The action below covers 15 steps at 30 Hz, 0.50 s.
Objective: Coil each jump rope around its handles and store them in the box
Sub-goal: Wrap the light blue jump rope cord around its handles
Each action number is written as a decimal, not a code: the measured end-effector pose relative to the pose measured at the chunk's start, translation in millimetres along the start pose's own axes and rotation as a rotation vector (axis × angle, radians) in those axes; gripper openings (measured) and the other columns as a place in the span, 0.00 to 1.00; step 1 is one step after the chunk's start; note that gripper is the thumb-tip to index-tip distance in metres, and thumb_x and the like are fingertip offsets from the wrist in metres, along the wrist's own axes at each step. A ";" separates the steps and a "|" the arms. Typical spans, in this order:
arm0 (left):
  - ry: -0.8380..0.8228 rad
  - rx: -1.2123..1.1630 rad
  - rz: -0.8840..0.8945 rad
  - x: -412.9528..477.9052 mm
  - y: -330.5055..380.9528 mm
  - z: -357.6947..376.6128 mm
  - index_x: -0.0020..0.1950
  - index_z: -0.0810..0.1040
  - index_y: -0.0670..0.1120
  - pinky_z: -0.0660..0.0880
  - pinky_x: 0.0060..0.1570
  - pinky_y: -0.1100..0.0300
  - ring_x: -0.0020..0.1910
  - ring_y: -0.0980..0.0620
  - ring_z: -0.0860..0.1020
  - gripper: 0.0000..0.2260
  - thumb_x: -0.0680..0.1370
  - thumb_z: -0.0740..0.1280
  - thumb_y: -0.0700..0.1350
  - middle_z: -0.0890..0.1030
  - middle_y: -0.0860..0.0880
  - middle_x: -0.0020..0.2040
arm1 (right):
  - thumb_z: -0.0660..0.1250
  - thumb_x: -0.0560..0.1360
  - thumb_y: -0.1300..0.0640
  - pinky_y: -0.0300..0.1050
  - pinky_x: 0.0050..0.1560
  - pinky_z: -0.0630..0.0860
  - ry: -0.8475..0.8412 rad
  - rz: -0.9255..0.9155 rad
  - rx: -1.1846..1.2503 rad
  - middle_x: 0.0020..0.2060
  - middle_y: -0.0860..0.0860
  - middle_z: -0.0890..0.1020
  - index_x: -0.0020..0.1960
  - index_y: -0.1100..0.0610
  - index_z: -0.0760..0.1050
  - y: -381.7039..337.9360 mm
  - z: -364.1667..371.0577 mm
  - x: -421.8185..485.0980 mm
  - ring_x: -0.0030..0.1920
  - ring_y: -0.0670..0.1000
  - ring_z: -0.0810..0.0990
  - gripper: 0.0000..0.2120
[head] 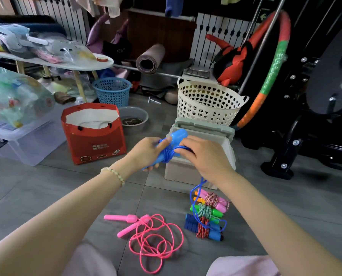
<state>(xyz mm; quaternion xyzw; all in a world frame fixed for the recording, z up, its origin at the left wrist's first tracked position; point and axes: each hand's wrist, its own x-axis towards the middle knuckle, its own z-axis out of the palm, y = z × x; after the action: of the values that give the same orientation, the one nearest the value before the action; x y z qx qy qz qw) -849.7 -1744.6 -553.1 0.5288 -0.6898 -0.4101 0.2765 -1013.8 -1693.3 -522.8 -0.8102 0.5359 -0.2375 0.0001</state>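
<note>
Over the box (183, 171), left grip (146, 151) holds blue handles (177, 136) (right grip (205, 157) pinches their rope (167, 155)).

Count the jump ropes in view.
5: blue rope in left hand and right hand; pink rope loose on floor; pink-handled, green-handled and blue-handled bundles coiled beside it. Box may hide more.

We record a grey tiled floor (46, 188), on it a loose pink rope (133, 226), three coiled ropes (207, 213) beside, a box (182, 172), red bag (98, 145), white basket (206, 105), blue basket (112, 93), bowl (126, 111)
</note>
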 end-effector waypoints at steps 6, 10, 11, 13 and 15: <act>-0.181 0.141 0.091 -12.4 9.4 0.9 0.47 0.75 0.47 0.66 0.20 0.65 0.21 0.50 0.69 0.24 0.80 0.47 0.62 0.75 0.46 0.27 | 0.71 0.70 0.44 0.43 0.32 0.62 0.114 0.125 0.220 0.28 0.46 0.71 0.33 0.51 0.73 20.9 0.3 -2.0 0.30 0.46 0.68 0.14; -0.271 0.317 0.139 -17.3 8.3 -2.3 0.48 0.77 0.50 0.69 0.22 0.63 0.21 0.54 0.72 0.19 0.75 0.61 0.65 0.76 0.50 0.30 | 0.75 0.66 0.43 0.44 0.32 0.62 0.047 0.157 0.296 0.26 0.47 0.69 0.28 0.51 0.70 19.6 2.6 -2.5 0.29 0.46 0.66 0.18; -0.290 0.343 0.171 -18.8 8.6 -2.0 0.46 0.78 0.54 0.70 0.24 0.63 0.22 0.55 0.73 0.14 0.74 0.64 0.64 0.78 0.51 0.31 | 0.75 0.65 0.43 0.44 0.32 0.63 0.015 0.170 0.332 0.25 0.46 0.69 0.28 0.52 0.69 18.7 3.8 -2.1 0.28 0.46 0.65 0.19; -0.326 0.379 0.234 -22.8 12.1 -3.1 0.38 0.76 0.67 0.71 0.26 0.64 0.25 0.54 0.75 0.05 0.73 0.66 0.63 0.78 0.55 0.29 | 0.77 0.63 0.43 0.43 0.31 0.64 -0.057 0.224 0.435 0.23 0.46 0.70 0.30 0.54 0.70 18.2 4.4 -1.2 0.27 0.46 0.65 0.20; -0.332 0.447 0.291 -27.2 15.3 -4.9 0.33 0.71 0.72 0.69 0.27 0.65 0.25 0.54 0.75 0.09 0.73 0.66 0.63 0.76 0.58 0.25 | 0.78 0.64 0.48 0.40 0.31 0.65 -0.180 0.289 0.619 0.25 0.47 0.73 0.36 0.55 0.70 19.2 2.5 -1.7 0.27 0.46 0.66 0.18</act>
<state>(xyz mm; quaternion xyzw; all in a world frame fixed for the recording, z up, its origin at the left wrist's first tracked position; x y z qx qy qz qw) -845.5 -1718.3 -536.0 0.3979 -0.8670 -0.2853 0.0928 -1030.1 -1700.7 -530.6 -0.7052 0.5455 -0.3139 0.3265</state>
